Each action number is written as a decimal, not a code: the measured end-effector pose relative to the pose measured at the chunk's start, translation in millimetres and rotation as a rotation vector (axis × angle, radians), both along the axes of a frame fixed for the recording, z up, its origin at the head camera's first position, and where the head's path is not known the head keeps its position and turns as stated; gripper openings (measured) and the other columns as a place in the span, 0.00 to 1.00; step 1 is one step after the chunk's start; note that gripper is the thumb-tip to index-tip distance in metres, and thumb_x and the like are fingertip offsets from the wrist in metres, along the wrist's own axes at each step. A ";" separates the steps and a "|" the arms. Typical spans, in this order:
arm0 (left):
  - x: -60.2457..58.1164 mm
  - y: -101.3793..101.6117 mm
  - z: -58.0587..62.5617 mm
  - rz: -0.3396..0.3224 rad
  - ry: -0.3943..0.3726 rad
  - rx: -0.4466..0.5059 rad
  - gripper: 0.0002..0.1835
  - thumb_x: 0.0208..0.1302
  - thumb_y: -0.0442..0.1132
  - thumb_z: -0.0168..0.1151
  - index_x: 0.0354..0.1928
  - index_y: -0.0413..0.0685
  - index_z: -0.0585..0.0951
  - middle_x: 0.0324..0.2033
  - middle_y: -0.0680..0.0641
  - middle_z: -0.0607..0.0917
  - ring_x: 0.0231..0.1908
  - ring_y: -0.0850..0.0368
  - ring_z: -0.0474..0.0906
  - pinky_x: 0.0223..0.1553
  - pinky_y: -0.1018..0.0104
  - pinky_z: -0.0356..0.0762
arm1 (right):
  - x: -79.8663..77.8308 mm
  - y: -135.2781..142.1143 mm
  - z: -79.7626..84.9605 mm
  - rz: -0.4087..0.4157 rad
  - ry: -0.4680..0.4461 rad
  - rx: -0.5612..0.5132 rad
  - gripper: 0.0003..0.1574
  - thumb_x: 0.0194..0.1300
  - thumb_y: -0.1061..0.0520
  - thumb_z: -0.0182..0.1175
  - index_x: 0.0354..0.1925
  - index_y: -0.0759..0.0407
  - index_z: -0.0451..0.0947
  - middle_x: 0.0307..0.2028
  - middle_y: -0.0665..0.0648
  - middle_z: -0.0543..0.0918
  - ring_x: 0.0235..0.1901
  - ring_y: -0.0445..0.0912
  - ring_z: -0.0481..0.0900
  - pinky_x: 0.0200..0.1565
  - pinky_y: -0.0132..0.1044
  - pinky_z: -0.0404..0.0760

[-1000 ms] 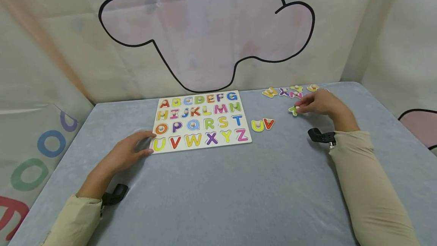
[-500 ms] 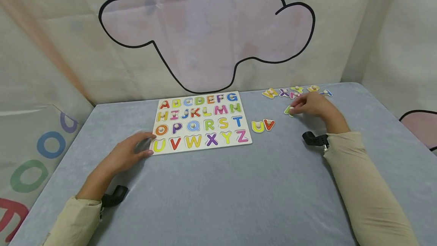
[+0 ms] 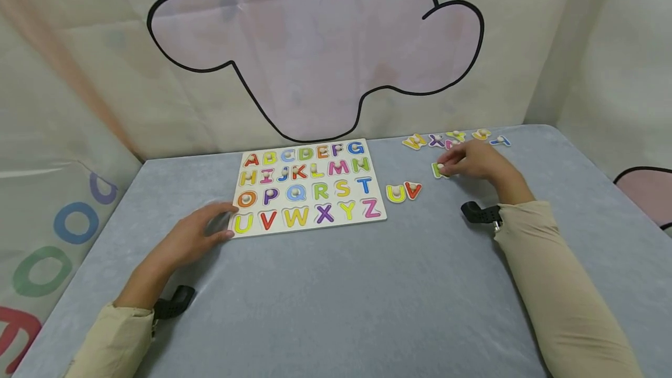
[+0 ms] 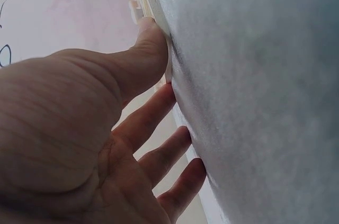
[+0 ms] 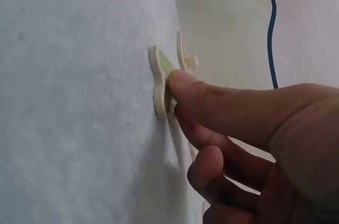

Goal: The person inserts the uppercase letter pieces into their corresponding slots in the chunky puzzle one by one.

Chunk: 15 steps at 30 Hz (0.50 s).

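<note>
In the head view, a white alphabet puzzle board [image 3: 282, 204] lies on the table. Several of its letters have knobs; R to T and U to Z show as flat coloured shapes. My left hand [image 3: 191, 238] rests against the board's left edge, thumb near the lower corner, fingers fairly straight. To the right, my right hand [image 3: 475, 163] pinches a green letter piece [image 3: 438, 170] between thumb and fingers. The right wrist view shows this green piece [image 5: 157, 83] at the table surface, its knob hidden by the thumb. Loose U [image 3: 396, 193] and V [image 3: 413, 190] pieces lie beside the board.
Along the table's back edge lie more letter pieces: a yellow W [image 3: 414, 142], a purple X [image 3: 436, 140], a green-yellow piece [image 3: 456, 135], an orange-yellow piece [image 3: 481, 133] and a blue piece [image 3: 500, 140]. A pink piece is partly hidden behind my right hand. A printed cloth wall [image 3: 315, 74] stands behind.
My right hand has moved a little left with the green letter piece, which has turned in the fingers. The blue piece behind has come into view. My left hand stays at the board.
</note>
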<state>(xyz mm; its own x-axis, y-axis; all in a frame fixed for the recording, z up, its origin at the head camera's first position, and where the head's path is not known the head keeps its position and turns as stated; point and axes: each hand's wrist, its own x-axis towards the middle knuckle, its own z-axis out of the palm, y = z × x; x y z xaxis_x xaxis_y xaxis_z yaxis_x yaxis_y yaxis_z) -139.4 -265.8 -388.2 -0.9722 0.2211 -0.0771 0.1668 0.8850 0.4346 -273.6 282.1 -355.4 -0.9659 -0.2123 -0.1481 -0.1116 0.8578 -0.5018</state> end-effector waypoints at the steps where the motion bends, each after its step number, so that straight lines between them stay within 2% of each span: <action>1: -0.1 -0.7 0.0 0.000 -0.001 -0.001 0.28 0.65 0.40 0.66 0.66 0.47 0.71 0.69 0.34 0.69 0.70 0.31 0.61 0.67 0.32 0.58 | -0.6 -0.3 -0.3 -0.006 -0.009 -0.002 0.23 0.62 0.50 0.69 0.52 0.60 0.83 0.44 0.61 0.84 0.45 0.53 0.72 0.40 0.39 0.68; 5: -0.5 -1.9 0.4 -0.010 0.013 0.007 0.28 0.65 0.40 0.67 0.66 0.47 0.72 0.68 0.34 0.69 0.70 0.31 0.61 0.67 0.32 0.59 | -0.5 -1.1 -0.2 -0.018 -0.020 -0.009 0.24 0.63 0.49 0.69 0.53 0.60 0.82 0.46 0.62 0.83 0.46 0.54 0.72 0.40 0.40 0.68; 15: 0.0 -2.1 -1.0 0.003 -0.001 0.017 0.28 0.64 0.40 0.67 0.66 0.48 0.72 0.69 0.34 0.69 0.70 0.32 0.61 0.67 0.31 0.58 | -1.5 -5.1 -1.3 0.005 0.008 -0.008 0.23 0.61 0.50 0.70 0.50 0.63 0.84 0.35 0.57 0.87 0.38 0.48 0.73 0.37 0.37 0.68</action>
<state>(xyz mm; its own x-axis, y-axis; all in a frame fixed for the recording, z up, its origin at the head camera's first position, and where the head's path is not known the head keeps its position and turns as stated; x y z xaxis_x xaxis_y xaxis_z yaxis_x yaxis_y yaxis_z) -139.3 -267.9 -389.2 -0.9728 0.2193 -0.0742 0.1637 0.8780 0.4497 -275.1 277.0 -356.6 -0.9660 -0.2184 -0.1383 -0.1201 0.8531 -0.5077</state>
